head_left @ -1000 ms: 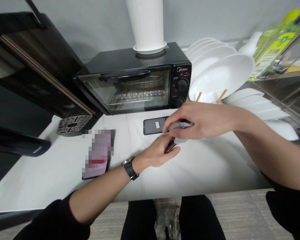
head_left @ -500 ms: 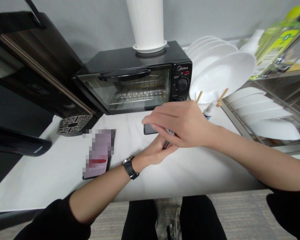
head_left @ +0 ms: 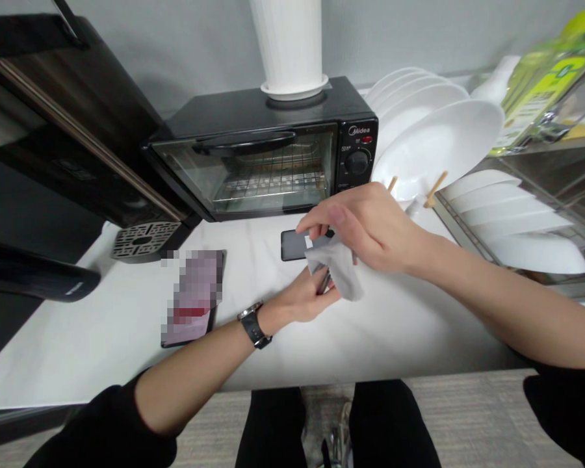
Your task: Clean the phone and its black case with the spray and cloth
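Note:
In the head view my right hand (head_left: pixel 377 227) is closed on a grey cloth (head_left: pixel 344 270), its thumb bent over the top and the cloth hanging down. Just below, my left hand (head_left: pixel 305 296), with a black-strapped watch (head_left: pixel 254 326) on the wrist, is closed round a thin, dark, shiny-edged object (head_left: pixel 324 281). The cloth and fingers cover most of that object, so its kind is hidden. Behind the hands, a flat dark rectangular item (head_left: pixel 292 246) with a small white patch lies on the white counter (head_left: pixel 253 273).
A toaster oven (head_left: pixel 253 162) stands behind, a white pot (head_left: pixel 290 45) on top. Left are a phone (head_left: pixel 192 299) and a black machine with a drip tray (head_left: pixel 146 240). Right are white plates (head_left: pixel 439 143), a small bottle (head_left: pixel 416 207), bowls (head_left: pixel 541 253) and a green bottle (head_left: pixel 536 97).
My right hand has turned and lifted slightly to the right, bringing the grey cloth into view. More of the flat dark item shows. My left hand has barely moved.

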The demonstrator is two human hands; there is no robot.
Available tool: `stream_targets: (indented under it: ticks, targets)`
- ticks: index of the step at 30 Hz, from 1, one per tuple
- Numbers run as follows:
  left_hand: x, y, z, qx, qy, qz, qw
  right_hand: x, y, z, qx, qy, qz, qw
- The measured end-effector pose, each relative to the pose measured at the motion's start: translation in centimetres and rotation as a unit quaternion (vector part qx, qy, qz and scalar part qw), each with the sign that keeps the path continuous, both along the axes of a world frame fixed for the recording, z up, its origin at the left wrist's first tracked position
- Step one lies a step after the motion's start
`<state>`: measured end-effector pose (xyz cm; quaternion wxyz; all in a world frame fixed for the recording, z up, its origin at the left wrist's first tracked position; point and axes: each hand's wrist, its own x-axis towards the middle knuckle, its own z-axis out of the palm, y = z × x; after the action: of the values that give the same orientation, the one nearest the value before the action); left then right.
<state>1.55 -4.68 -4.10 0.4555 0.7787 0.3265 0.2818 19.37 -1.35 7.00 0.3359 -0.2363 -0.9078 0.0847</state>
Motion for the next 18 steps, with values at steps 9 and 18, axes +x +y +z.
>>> stream_targets:
  ticks: [9, 18]
  targets:
    - [0.1, -0.6, 1.5, -0.056, 0.008, 0.017, 0.998, -0.5, -0.8, 0.3, 0.125, -0.035, 0.038, 0.991]
    - [0.0, -0.3, -0.3, 0.127, -0.018, 0.049, 0.990, 0.8, 0.6, 1.8, -0.211, 0.004, 0.069, 0.975]
